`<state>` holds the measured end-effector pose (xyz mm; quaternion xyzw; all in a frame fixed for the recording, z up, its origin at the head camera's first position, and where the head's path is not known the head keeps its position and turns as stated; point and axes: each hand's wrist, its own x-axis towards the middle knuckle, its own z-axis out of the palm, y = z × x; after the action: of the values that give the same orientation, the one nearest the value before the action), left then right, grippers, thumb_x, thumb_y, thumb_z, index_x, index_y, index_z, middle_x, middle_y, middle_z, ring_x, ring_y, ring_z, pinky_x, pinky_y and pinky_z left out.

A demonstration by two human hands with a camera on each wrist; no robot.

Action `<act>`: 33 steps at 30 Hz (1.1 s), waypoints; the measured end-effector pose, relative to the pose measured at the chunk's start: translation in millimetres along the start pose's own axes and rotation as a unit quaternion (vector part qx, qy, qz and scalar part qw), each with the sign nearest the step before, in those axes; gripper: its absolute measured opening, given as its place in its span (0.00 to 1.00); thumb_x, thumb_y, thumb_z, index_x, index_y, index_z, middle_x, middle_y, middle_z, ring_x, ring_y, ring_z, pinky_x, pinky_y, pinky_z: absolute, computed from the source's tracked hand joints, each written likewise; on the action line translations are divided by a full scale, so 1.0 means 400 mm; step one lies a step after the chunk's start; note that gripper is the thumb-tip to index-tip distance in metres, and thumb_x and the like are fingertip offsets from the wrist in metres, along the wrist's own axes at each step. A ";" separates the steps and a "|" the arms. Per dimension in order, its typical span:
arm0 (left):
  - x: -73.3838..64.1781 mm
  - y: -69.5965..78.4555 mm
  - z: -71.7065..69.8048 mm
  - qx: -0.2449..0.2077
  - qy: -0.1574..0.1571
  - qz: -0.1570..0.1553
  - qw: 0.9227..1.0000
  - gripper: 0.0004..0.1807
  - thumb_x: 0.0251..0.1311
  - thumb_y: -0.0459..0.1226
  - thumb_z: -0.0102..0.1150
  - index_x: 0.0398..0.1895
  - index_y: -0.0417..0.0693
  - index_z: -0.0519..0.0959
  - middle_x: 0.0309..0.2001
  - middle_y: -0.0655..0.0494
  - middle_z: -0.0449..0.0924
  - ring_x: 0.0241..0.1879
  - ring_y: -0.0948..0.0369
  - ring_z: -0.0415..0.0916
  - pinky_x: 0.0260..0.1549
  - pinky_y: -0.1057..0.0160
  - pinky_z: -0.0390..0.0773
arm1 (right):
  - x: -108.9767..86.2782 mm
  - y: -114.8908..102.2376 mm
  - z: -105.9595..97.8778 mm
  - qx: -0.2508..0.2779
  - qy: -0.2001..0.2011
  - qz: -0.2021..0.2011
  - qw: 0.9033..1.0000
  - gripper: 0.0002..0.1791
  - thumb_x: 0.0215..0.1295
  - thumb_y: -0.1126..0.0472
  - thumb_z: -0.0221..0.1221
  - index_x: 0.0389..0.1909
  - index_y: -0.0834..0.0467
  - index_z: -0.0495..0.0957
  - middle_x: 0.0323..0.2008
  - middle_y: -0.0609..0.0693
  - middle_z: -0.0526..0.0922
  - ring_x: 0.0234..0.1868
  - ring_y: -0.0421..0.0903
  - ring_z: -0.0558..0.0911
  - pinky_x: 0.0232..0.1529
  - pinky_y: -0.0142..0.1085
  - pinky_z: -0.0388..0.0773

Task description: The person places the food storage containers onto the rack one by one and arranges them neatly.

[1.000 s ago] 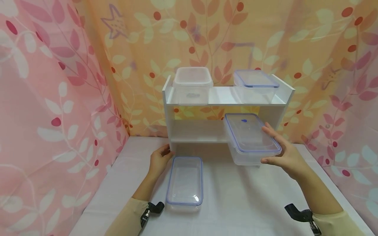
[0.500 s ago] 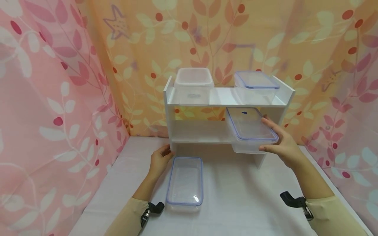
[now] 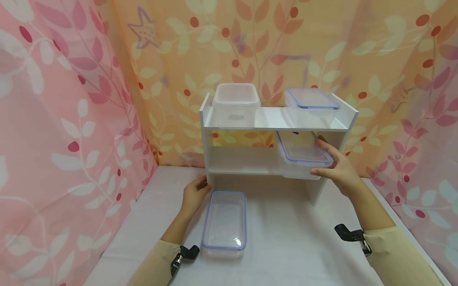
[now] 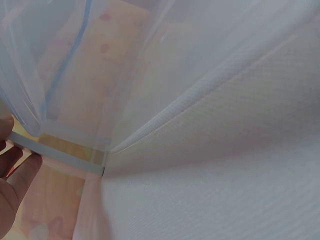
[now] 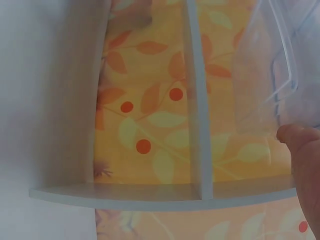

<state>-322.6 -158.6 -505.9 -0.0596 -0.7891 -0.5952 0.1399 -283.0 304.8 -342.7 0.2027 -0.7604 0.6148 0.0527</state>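
Note:
My right hand (image 3: 342,171) holds a clear food container with a blue-rimmed lid (image 3: 304,147) by its right front corner, thumb in front and fingers along the side. Most of that container is inside the middle level of a white two-tier shelf (image 3: 243,159), under the top board; its front end juts out past the edge. In the right wrist view, the thumb (image 5: 306,150) touches the clear container wall (image 5: 260,80). At the shelf's lower left, my left hand (image 3: 194,197) pinches the side panel (image 4: 65,161), with the thumb on one face and fingers on the other.
Another blue-rimmed container (image 3: 224,220) lies on the white tabletop (image 3: 279,242), before the shelf's left part. On the top board stand a white-lidded container (image 3: 236,105) at left and a blue-rimmed one (image 3: 312,106) at right. Patterned curtains (image 3: 171,51) enclose the back and sides.
My right hand has pushed the held container away from me, from in front of the shelf to mostly within its middle level. The left hand stays on the side panel.

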 end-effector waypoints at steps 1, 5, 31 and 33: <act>0.000 0.001 0.000 0.000 0.000 -0.001 1.000 0.25 0.63 0.32 0.69 0.63 0.38 0.79 0.59 0.42 0.83 0.57 0.47 0.83 0.53 0.52 0.84 | 0.003 0.002 -0.001 0.000 0.000 0.000 1.000 0.50 0.61 0.73 0.68 0.81 0.51 0.56 0.83 0.51 0.40 0.69 0.58 0.55 0.50 0.22 0.79; 0.001 0.003 0.001 0.000 -0.003 -0.005 1.000 0.25 0.64 0.34 0.69 0.63 0.38 0.79 0.59 0.41 0.83 0.57 0.47 0.83 0.53 0.52 0.84 | 0.014 0.011 -0.002 -0.008 0.002 0.003 1.000 0.51 0.61 0.72 0.69 0.82 0.50 0.54 0.84 0.50 0.39 0.72 0.61 0.52 0.51 0.21 0.78; 0.003 0.002 0.008 0.001 -0.001 0.007 1.000 0.25 0.64 0.35 0.70 0.63 0.39 0.80 0.59 0.42 0.83 0.57 0.47 0.83 0.51 0.53 0.85 | 0.049 0.078 -0.022 -0.040 0.000 0.027 0.999 0.53 0.62 0.70 0.69 0.83 0.51 0.49 0.84 0.47 0.36 0.76 0.61 0.51 0.52 0.16 0.72; 0.002 0.004 0.009 0.003 0.000 0.007 1.000 0.24 0.64 0.36 0.70 0.63 0.39 0.80 0.59 0.43 0.83 0.57 0.48 0.83 0.52 0.53 0.85 | 0.050 0.083 -0.022 -0.035 0.001 0.024 0.999 0.53 0.62 0.70 0.69 0.83 0.52 0.49 0.84 0.49 0.38 0.75 0.59 0.52 0.53 0.16 0.72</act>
<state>-323.4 -154.9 -504.9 -0.0647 -0.7901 -0.5922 0.1442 -315.3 313.9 -364.4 0.1818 -0.7861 0.5890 0.0451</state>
